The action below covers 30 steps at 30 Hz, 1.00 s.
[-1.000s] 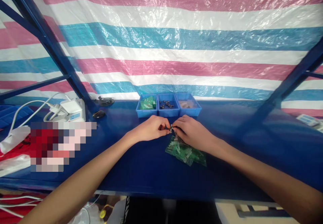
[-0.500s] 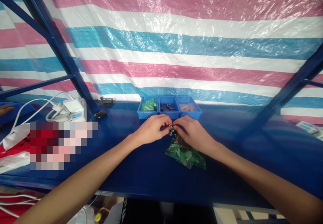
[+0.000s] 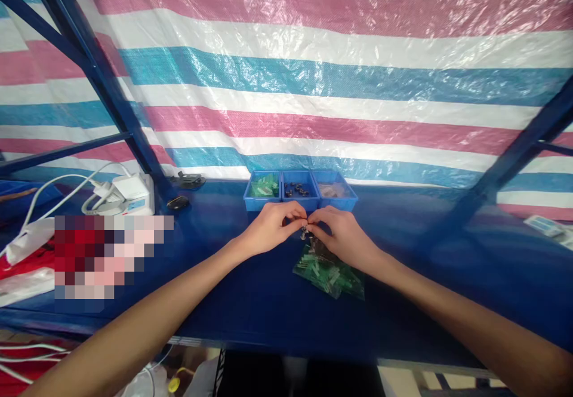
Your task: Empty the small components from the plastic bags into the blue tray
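Thumb and fingers of my left hand (image 3: 273, 228) are pinched at a small shiny metal piece (image 3: 304, 233). From the other side my right hand (image 3: 347, 236) pinches at the same spot, and the fingertips of both hands nearly touch. Fingers partly hide the piece. Just below, clear bags of green and metallic parts (image 3: 329, 270) lie on the blue table, partly under my right hand. Behind the hands stand three joined blue bins: the left bin (image 3: 262, 205) holds green packets, the middle bin (image 3: 301, 201) small dark metal parts, the right bin (image 3: 335, 202) pale packets.
A white power strip (image 3: 142, 197) with plugs and cables is at the left, near a black object (image 3: 178, 203). Red and white items (image 3: 27, 259) lie at the left edge. Blue frame posts (image 3: 107, 101) flank a striped sheet. A white object (image 3: 544, 226) sits far right.
The fingers of my left hand have shifted slightly at the metal piece. The bags and bins have stayed in place. Another person's hand at the far left has mostly moved out of view.
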Motion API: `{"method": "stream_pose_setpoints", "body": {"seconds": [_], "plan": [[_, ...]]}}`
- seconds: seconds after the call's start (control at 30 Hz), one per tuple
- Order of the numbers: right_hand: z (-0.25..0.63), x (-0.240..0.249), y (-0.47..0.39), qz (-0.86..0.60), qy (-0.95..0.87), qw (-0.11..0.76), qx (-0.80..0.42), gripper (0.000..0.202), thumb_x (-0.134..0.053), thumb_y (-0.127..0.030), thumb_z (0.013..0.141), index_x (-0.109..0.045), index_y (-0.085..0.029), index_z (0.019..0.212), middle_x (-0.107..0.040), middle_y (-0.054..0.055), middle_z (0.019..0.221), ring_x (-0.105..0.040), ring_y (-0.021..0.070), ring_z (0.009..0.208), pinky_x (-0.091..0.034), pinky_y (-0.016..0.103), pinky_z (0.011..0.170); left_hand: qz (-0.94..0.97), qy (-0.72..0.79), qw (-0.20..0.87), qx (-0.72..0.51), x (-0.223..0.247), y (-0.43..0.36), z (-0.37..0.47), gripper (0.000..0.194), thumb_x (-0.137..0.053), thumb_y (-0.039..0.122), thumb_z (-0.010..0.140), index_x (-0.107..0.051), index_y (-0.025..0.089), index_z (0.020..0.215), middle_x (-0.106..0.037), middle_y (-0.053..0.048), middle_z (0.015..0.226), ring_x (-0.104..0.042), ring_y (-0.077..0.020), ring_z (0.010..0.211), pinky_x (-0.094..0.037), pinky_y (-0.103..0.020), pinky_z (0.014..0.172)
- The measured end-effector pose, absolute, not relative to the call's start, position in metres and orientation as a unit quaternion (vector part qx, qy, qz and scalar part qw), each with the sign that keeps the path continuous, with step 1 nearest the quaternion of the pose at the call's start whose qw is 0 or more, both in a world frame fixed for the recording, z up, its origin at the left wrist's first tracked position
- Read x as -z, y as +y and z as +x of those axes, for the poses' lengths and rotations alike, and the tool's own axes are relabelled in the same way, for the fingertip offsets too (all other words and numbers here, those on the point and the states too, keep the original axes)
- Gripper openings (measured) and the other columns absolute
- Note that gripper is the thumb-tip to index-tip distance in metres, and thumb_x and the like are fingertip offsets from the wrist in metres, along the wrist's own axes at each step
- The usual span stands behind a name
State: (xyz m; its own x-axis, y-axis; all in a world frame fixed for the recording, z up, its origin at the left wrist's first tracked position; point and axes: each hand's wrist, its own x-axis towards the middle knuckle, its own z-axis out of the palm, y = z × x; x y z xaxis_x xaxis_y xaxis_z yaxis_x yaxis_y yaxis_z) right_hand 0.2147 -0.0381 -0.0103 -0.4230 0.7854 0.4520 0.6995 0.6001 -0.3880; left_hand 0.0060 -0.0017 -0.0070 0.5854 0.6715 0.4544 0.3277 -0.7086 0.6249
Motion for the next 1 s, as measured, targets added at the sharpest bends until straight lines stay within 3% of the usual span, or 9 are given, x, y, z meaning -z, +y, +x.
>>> {"method": "stream_pose_setpoints", "body": {"seconds": [0.3,0.57,0.73,1.0], "plan": [[0.2151,0.0084,-0.0399,-0.449,-0.825,0.339,-0.058,0.011,-0.060,-0.023,0.098,-0.066,-0.020,0.090,-0.071,0.003,0.088,-0.063,0.0208,0.083,-0.044,0.031,0.068,0.834,0.309,0.276,-0.365,0.0091,0.0001,0.0079,0.015,-0.068,0.020,0.088,-0.070,0.018,0.103,-0.074,-0.002,0.091,-0.070,-0.0143,0.082,-0.050,-0.021,0.066],[0.2138,0.0073,-0.0402,-0.447,-0.821,0.352,-0.047,0.010,-0.055,-0.022,0.100,-0.065,-0.020,0.097,-0.071,0.005,0.093,-0.064,0.0213,0.085,-0.045,0.032,0.069,0.838,0.304,0.275,-0.359,0.0109,-0.0007,0.0090,0.012,-0.067,0.028,0.093,-0.070,0.018,0.097,-0.071,0.001,0.082,-0.066,-0.0119,0.074,-0.047,-0.021,0.065],[0.2164,0.0093,-0.0369,-0.442,-0.835,0.321,-0.059,0.015,-0.050,-0.019,0.102,-0.065,-0.020,0.101,-0.071,0.006,0.097,-0.064,0.0221,0.089,-0.046,0.033,0.074,0.842,0.313,0.286,-0.333,0.0106,-0.0013,0.0091,0.015,-0.064,0.031,0.095,-0.069,0.018,0.095,-0.071,0.001,0.082,-0.067,-0.0117,0.073,-0.047,-0.021,0.067],[0.2175,0.0098,-0.0357,-0.449,-0.848,0.276,-0.064,0.011,-0.056,-0.020,0.100,-0.066,-0.018,0.095,-0.070,0.006,0.089,-0.062,0.0216,0.083,-0.044,0.032,0.073,0.857,0.313,0.271,-0.307,0.0101,-0.0028,0.0085,0.025,-0.054,0.037,0.101,-0.068,0.019,0.093,-0.068,0.001,0.080,-0.064,-0.0125,0.069,-0.046,-0.023,0.065]]}}
